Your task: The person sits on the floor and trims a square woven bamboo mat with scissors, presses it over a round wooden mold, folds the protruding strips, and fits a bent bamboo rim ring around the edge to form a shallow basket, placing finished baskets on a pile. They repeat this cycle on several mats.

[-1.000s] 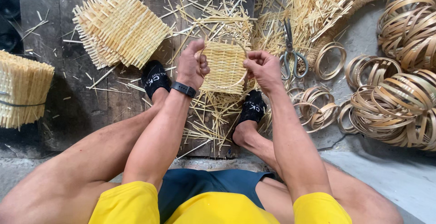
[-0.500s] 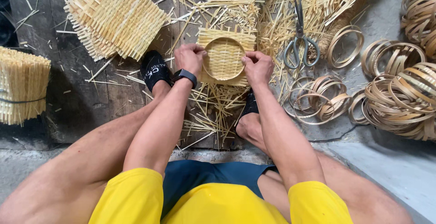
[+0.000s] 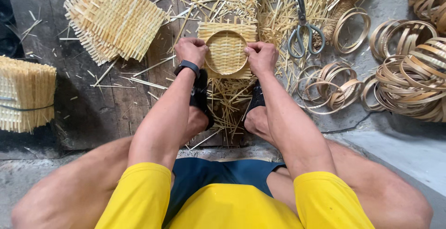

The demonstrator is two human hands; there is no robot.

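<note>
A woven mat [image 3: 226, 49] lies on the floor [image 3: 107, 108] ahead of the person's feet, with a ring [image 3: 226, 52] resting on it. The left hand [image 3: 190, 51] touches the ring's left edge, the right hand [image 3: 261, 57] its right edge. A stack of woven mats [image 3: 114, 19] lies to the far left of them, and a bundle of strips [image 3: 24, 93] sits at the left border. Scissors [image 3: 303, 24] lie just right of the mat, on loose strips [image 3: 278, 10]. Piled rings [image 3: 409, 78] fill the right side.

Even, soft daylight; sharp centre, slight wide-angle stretch at edges.
</note>
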